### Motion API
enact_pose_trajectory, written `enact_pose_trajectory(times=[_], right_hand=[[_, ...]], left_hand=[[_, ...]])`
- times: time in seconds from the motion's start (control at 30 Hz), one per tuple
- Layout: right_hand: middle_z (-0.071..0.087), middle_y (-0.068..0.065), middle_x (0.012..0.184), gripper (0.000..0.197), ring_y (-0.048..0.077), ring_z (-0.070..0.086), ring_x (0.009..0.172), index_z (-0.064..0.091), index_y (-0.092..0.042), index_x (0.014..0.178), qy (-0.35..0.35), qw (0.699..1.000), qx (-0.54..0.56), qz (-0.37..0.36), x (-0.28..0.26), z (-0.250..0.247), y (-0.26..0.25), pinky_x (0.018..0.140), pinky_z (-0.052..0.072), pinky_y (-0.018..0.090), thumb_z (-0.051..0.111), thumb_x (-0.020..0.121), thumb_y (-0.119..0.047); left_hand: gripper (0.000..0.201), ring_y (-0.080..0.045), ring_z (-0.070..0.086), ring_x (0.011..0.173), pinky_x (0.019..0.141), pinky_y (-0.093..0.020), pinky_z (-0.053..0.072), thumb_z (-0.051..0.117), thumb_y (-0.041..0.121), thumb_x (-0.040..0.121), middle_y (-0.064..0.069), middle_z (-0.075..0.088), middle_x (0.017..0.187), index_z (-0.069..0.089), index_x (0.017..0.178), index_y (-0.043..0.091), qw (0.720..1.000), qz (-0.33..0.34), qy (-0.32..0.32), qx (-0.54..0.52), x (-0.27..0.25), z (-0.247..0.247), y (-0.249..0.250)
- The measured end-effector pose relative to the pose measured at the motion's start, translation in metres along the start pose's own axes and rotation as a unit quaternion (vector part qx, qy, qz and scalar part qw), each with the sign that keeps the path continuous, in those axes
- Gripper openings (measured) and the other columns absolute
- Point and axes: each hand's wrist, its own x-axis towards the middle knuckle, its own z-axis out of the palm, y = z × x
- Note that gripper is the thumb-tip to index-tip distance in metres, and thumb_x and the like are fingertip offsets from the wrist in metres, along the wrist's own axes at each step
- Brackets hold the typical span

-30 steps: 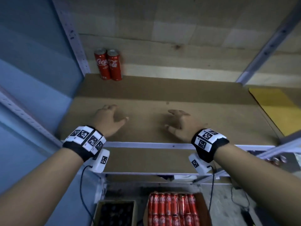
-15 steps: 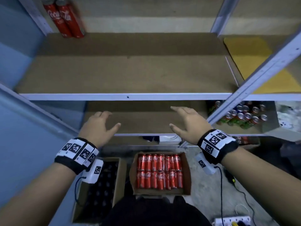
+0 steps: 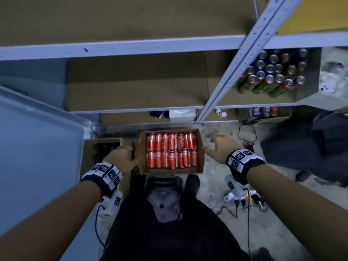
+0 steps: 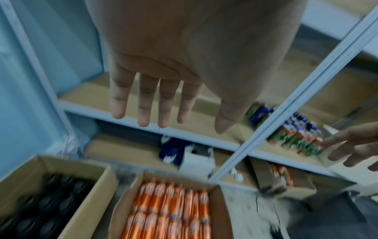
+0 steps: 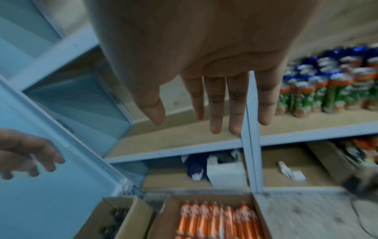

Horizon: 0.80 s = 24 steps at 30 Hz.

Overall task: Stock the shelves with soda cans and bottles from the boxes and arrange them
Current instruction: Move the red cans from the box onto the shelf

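Note:
A cardboard box (image 3: 200,147) on the floor holds two rows of red cola cans (image 3: 170,149), lying on their sides. A second box (image 3: 88,147) to its left holds dark bottles (image 3: 102,150). My left hand (image 3: 122,159) hovers above the gap between the two boxes, fingers straight, holding nothing. My right hand (image 3: 216,146) hangs just right of the can box, fingers spread and empty. The wrist views show both palms open: left hand (image 4: 163,103), right hand (image 5: 206,105), with the cola cans (image 4: 169,213) (image 5: 216,223) blurred below them.
Brown shelf boards (image 3: 131,83) with pale metal edges rise ahead; a slanted metal post (image 3: 235,68) crosses at right. Green and blue cans (image 3: 271,76) fill the right bay. Cables and a power strip (image 3: 244,199) lie on the floor at right. A blue wall (image 3: 37,157) stands left.
My view has tilted down from the upper shelf to the floor. Both hands came off the shelf board and dropped toward the boxes, still empty.

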Motion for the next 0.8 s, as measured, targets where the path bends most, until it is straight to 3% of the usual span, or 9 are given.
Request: enact_pose_trajectory(times=[0.1, 0.17, 0.3, 0.37, 0.43, 0.53, 0.63, 0.67, 0.8], right_hand=[[0.065, 0.010, 0.131, 0.054, 0.030, 0.064, 0.112, 0.048, -0.014, 0.141, -0.040, 0.999, 0.006, 0.030, 0.024, 0.029, 0.010, 0.090, 0.051, 0.038, 0.056, 0.100, -0.048], [0.065, 0.010, 0.129, 0.053, 0.031, 0.064, 0.111, 0.047, -0.014, 0.142, -0.057, 0.997, 0.020, 0.045, 0.045, 0.055, 0.015, 0.083, 0.048, 0.034, 0.056, 0.100, -0.046], [0.067, 0.009, 0.120, 0.056, 0.028, 0.062, 0.097, 0.049, -0.019, 0.140, -0.086, 0.992, 0.052, 0.070, 0.094, 0.118, 0.027, 0.076, 0.042, 0.031, 0.060, 0.096, -0.052], [0.067, 0.005, 0.111, 0.057, 0.024, 0.056, 0.084, 0.053, -0.024, 0.135, -0.099, 0.991, 0.062, 0.068, 0.123, 0.150, 0.034, 0.074, 0.041, 0.030, 0.060, 0.092, -0.061], [0.067, 0.003, 0.111, 0.067, 0.021, 0.053, 0.080, 0.055, -0.027, 0.134, -0.111, 0.989, 0.062, 0.081, 0.152, 0.183, 0.042, 0.071, 0.041, 0.028, 0.058, 0.086, -0.073], [0.068, 0.006, 0.116, 0.094, 0.023, 0.054, 0.076, 0.058, -0.029, 0.132, -0.128, 0.983, 0.068, 0.110, 0.194, 0.235, 0.063, 0.061, 0.040, 0.028, 0.046, 0.067, -0.095], [0.068, 0.008, 0.122, 0.083, 0.025, 0.053, 0.081, 0.061, -0.027, 0.128, -0.156, 0.978, 0.056, 0.125, 0.228, 0.269, 0.077, 0.072, 0.041, 0.030, 0.046, 0.075, -0.088], [0.068, 0.007, 0.123, 0.075, 0.027, 0.056, 0.085, 0.062, -0.027, 0.128, -0.156, 0.978, 0.058, 0.123, 0.236, 0.276, 0.079, 0.075, 0.041, 0.030, 0.050, 0.081, -0.083], [0.065, 0.009, 0.132, 0.074, 0.032, 0.062, 0.114, 0.057, -0.025, 0.141, -0.164, 0.978, 0.053, 0.118, 0.277, 0.315, 0.103, 0.084, 0.039, 0.028, 0.057, 0.087, -0.075]], left_hand=[[0.048, -0.027, 0.063, 0.101, 0.082, -0.029, 0.045, 0.069, 0.040, 0.091, -0.015, 0.066, 0.120, 0.062, 0.124, 0.006, 0.998, -0.023, -0.044, -0.030, 0.017, 0.036, -0.008], [0.043, -0.018, 0.053, 0.088, 0.077, -0.026, 0.040, 0.068, 0.038, 0.092, -0.014, 0.066, 0.120, 0.062, 0.124, 0.009, 0.997, -0.013, -0.069, -0.026, 0.039, 0.059, -0.017], [0.071, -0.014, 0.061, 0.084, 0.077, -0.030, 0.050, 0.057, 0.072, 0.072, -0.003, 0.068, 0.106, 0.064, 0.119, 0.021, 0.995, -0.004, -0.095, -0.028, 0.094, 0.098, -0.032], [0.065, -0.023, 0.068, 0.089, 0.083, -0.038, 0.056, 0.059, 0.069, 0.075, -0.004, 0.072, 0.103, 0.065, 0.118, 0.020, 0.994, 0.011, -0.109, -0.027, 0.123, 0.112, -0.031], [0.041, -0.028, 0.067, 0.093, 0.087, -0.038, 0.054, 0.065, 0.048, 0.090, -0.004, 0.069, 0.105, 0.063, 0.118, 0.019, 0.993, 0.022, -0.120, -0.006, 0.152, 0.126, -0.032], [0.041, -0.018, 0.061, 0.087, 0.082, -0.029, 0.051, 0.057, 0.063, 0.089, 0.004, 0.066, 0.106, 0.060, 0.118, 0.035, 0.987, 0.038, -0.153, 0.021, 0.199, 0.159, -0.040], [0.045, -0.016, 0.057, 0.085, 0.077, -0.025, 0.045, 0.052, 0.070, 0.088, 0.007, 0.066, 0.107, 0.060, 0.116, 0.036, 0.986, 0.019, -0.165, 0.027, 0.242, 0.202, -0.051], [0.039, -0.017, 0.056, 0.089, 0.080, -0.025, 0.043, 0.055, 0.065, 0.091, 0.008, 0.062, 0.108, 0.059, 0.116, 0.035, 0.985, 0.015, -0.168, 0.024, 0.254, 0.217, -0.054], [0.058, -0.026, 0.058, 0.119, 0.102, -0.036, 0.047, 0.059, 0.064, 0.089, 0.002, 0.058, 0.138, 0.056, 0.137, 0.032, 0.988, 0.003, -0.151, 0.015, 0.299, 0.273, -0.055]])
